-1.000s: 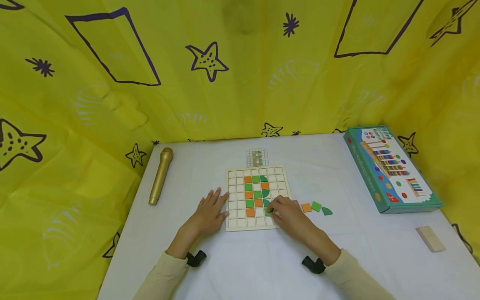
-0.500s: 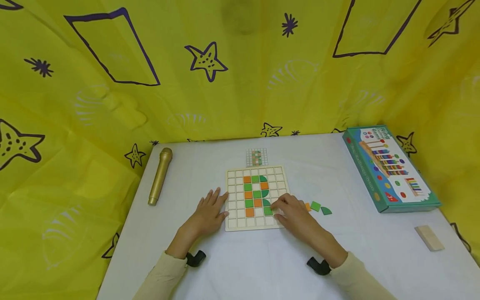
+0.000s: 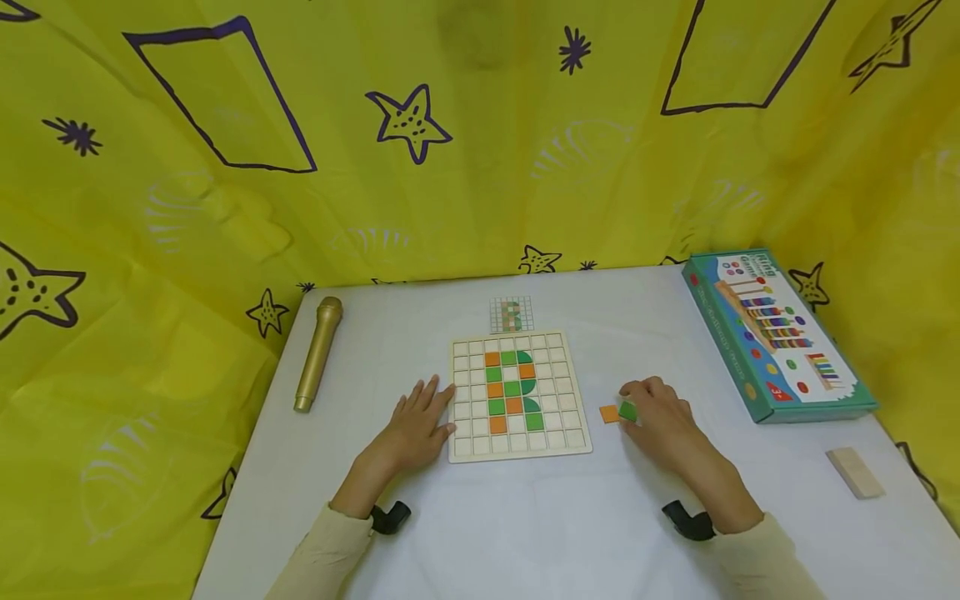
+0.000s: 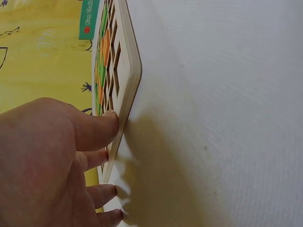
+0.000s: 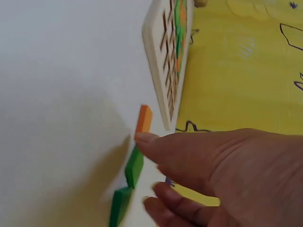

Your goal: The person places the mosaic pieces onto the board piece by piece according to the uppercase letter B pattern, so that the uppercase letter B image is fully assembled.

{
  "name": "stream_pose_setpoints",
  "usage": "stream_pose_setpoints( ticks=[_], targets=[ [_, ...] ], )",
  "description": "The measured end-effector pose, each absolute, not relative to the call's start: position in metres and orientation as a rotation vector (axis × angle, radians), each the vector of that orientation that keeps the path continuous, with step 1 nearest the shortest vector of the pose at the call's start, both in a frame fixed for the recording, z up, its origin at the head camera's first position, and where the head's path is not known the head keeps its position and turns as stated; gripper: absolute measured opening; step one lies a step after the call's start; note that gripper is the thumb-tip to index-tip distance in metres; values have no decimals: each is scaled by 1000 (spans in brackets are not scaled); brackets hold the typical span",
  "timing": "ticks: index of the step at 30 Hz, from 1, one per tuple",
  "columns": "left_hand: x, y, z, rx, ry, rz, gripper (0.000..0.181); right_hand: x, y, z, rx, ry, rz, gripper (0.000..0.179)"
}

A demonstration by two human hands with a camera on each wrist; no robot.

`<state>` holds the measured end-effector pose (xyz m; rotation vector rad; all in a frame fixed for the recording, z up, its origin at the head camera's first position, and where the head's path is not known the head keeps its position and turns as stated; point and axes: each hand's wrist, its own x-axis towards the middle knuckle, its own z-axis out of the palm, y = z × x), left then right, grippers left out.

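In the head view, my left hand [image 3: 416, 429] rests on the left edge of a wooden grid board [image 3: 468, 450]. Its thumb touches the board's rim [image 4: 124, 101] in the left wrist view. Orange and green tiles on the board form a letter R. My right hand [image 3: 663, 421] is over loose tiles to the right, its thumb and index finger around a green square tile [image 3: 627, 411], without a visible grip. An orange square tile [image 3: 609, 414] lies just left of it. The right wrist view also shows a dark green tile [image 5: 120, 207], which the hand hides in the head view.
A small pattern card [image 3: 512, 314] lies behind the board. At the left is a gold microphone [image 3: 318, 354]. A green game box [image 3: 780, 337] and a pale wooden block [image 3: 855, 472] are at the right. A yellow patterned curtain [image 3: 480, 192] surrounds the white table.
My right hand has left the green tile at the lower right of the letter and moved right to the loose tiles. My left hand stays on the board's edge.
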<state>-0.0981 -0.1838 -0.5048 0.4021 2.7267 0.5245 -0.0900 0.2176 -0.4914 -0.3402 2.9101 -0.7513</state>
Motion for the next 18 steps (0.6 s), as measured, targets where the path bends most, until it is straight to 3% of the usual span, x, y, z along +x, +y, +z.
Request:
stream_pose_setpoints(
  ticks=[7, 18],
  targets=[
    [-98, -185, -506, 413, 2727, 535, 66, -94, 228, -494, -298, 2833, -779, 22],
    [-97, -185, -506, 416, 2730, 536, 65, -100, 227, -509, -246, 2831, -939, 25]
  ],
)
